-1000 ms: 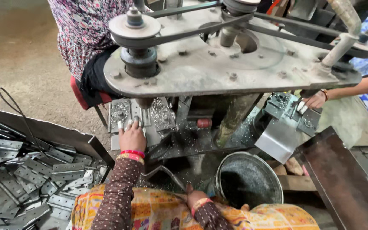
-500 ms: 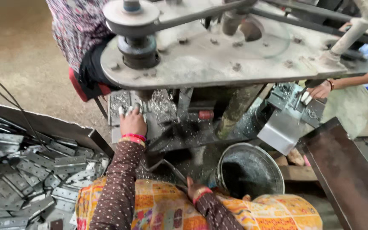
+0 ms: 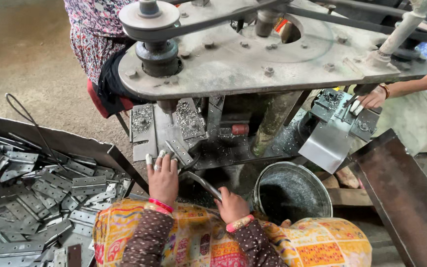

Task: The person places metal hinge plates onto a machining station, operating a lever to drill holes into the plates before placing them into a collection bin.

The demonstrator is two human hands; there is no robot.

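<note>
My left hand [image 3: 162,177] reaches up to the drilling machine's work plate [image 3: 149,129] and pinches a flat metal hinge [image 3: 180,152] lying under the drill spindle [image 3: 166,106]. My right hand [image 3: 232,203] sits low by my lap, closed around a curved metal lever [image 3: 199,180]. Metal shavings cover the plate around the hinge. Both wrists wear pink and orange bangles.
A tray [image 3: 82,148] heaped with several grey hinges [image 3: 30,198] lies at my left. A round metal bucket [image 3: 292,190] stands at my right. Above is the machine's belt and pulley plate [image 3: 253,54]. Another person's hand [image 3: 369,99] works at a second station; someone in patterned cloth [image 3: 92,34] sits behind.
My left hand has drawn back slightly toward the plate's front edge with the hinge. My right hand has come further into view on the lever. The camera has tilted down.
</note>
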